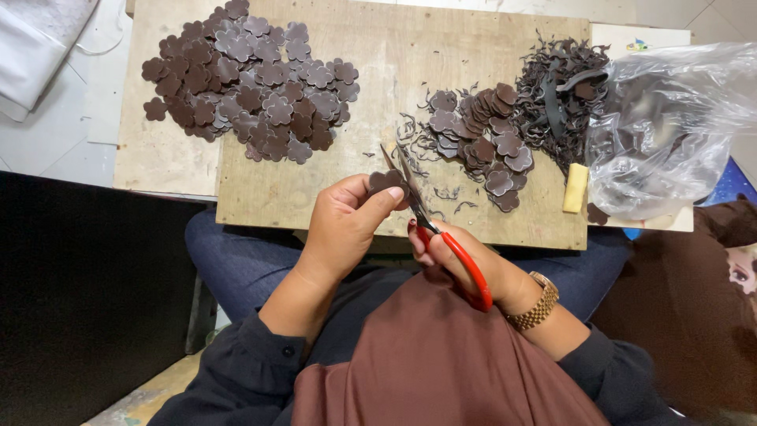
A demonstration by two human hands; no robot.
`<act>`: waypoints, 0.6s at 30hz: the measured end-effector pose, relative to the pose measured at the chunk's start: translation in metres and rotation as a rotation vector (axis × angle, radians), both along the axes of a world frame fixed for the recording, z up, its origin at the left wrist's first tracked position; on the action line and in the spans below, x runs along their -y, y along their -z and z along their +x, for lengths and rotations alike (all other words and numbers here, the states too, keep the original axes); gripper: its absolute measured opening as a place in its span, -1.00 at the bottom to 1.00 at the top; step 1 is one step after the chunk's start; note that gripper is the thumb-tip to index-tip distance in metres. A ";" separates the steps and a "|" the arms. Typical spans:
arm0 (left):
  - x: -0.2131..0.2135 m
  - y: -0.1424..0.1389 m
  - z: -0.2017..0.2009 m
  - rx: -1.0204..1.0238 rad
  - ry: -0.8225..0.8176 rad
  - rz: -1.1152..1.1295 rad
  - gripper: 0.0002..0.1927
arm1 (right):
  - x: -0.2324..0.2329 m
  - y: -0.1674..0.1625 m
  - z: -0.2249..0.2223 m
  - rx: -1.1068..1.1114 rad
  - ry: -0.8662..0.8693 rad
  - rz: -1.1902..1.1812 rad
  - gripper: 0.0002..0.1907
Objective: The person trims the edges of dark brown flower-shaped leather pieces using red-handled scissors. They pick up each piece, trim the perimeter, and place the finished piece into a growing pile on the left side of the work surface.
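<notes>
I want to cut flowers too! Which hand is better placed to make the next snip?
The right hand. It holds the red-handled scissors, whose blades touch the brown flower piece. The left hand pinches that piece in its fingers.

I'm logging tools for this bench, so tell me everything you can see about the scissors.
The scissors have red loop handles and slim grey metal blades. The right hand grips the handles, fingers through a loop. The blades are parted and point up and away from the person, over the near edge of the wooden board. They meet the edge of a dark brown flower-shaped piece pinched in the left hand.
</notes>
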State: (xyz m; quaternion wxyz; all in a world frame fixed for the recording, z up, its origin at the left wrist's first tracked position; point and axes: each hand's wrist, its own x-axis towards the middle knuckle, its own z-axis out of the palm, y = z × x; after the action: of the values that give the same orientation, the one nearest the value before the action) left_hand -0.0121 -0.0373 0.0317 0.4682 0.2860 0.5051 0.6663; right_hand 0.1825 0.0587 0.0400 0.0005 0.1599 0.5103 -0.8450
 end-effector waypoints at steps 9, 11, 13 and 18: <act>0.002 -0.004 -0.001 -0.017 -0.009 -0.011 -0.85 | -0.002 0.000 -0.001 -0.001 -0.013 0.082 -0.50; 0.003 -0.005 -0.002 -0.006 -0.004 -0.036 -0.84 | -0.001 -0.001 0.000 -0.005 -0.004 0.079 -0.50; 0.003 -0.005 -0.003 -0.012 -0.001 -0.031 -0.84 | -0.001 -0.002 0.000 -0.008 0.003 0.077 -0.50; 0.004 -0.003 -0.004 -0.015 -0.015 -0.051 -0.85 | 0.001 -0.003 -0.001 -0.016 0.017 0.038 -0.49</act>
State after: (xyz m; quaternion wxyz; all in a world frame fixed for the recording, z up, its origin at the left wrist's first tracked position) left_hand -0.0164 -0.0414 0.0350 0.4665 0.2750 0.5274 0.6547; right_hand 0.1813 0.0577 0.0431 -0.0140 0.1576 0.5250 -0.8363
